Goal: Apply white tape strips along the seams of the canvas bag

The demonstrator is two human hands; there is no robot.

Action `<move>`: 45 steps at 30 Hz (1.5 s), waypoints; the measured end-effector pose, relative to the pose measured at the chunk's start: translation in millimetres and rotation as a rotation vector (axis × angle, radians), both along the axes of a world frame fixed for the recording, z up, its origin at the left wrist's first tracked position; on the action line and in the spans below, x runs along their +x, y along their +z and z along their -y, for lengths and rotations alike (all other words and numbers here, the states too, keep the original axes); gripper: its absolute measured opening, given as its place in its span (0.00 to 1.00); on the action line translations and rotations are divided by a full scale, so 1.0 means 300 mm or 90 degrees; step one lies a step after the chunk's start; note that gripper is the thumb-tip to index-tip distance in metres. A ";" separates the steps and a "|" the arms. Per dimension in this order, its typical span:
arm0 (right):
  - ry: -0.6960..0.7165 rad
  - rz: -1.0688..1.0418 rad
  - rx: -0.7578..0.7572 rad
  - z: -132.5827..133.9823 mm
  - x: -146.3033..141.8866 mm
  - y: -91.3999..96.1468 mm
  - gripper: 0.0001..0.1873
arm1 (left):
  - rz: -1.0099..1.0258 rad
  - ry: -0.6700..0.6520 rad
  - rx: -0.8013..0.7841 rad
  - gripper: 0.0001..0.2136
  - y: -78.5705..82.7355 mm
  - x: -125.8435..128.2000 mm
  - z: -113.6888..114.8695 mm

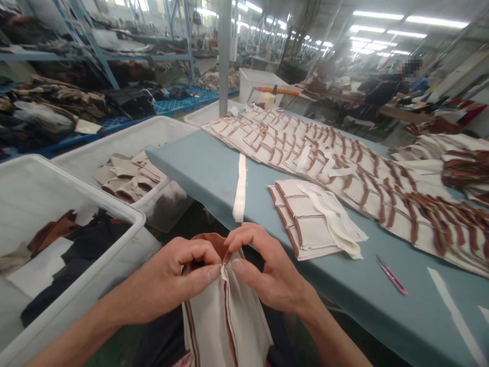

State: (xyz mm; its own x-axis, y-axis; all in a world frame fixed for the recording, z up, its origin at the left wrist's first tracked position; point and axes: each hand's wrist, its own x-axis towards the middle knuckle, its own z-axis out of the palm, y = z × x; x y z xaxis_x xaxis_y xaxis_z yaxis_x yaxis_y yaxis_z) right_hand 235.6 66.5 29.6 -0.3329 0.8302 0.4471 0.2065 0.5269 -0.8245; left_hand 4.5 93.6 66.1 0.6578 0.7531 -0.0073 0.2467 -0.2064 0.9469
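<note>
A cream fabric piece with brown edging (246,318) hangs over my lap, its brown inner side showing at the top. My left hand (194,267) pinches its upper edge from the left, thumb and forefinger pressed together near the middle seam. From the right, my right hand (263,265) grips the same edge, the thumb close to the other thumb and the forefinger curled over the brown part. Just beyond, on the table, lie a cream strip (239,188) and a small stack of cream panels (315,224) with loose strips on top.
The blue-green table (183,158) carries long overlapping rows of cream and brown panels (305,137). A pink thread snipper (393,278) lies at the right. White bins (133,219) with fabric pieces stand at my left. A co-worker (382,92) sits farther back.
</note>
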 end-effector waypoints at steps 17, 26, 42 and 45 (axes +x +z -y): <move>0.044 0.028 -0.161 0.034 -0.050 0.052 0.07 | 0.039 0.046 -0.015 0.15 -0.028 -0.040 0.019; 0.018 0.079 -0.166 0.033 -0.059 0.073 0.10 | 0.020 0.062 -0.009 0.18 -0.032 -0.033 0.028; 0.123 -0.120 -0.432 0.009 -0.068 0.051 0.12 | -0.018 0.070 0.020 0.17 -0.021 -0.022 0.028; 0.117 -0.128 -0.456 0.010 -0.071 0.042 0.14 | -0.023 0.069 0.014 0.17 -0.020 -0.022 0.026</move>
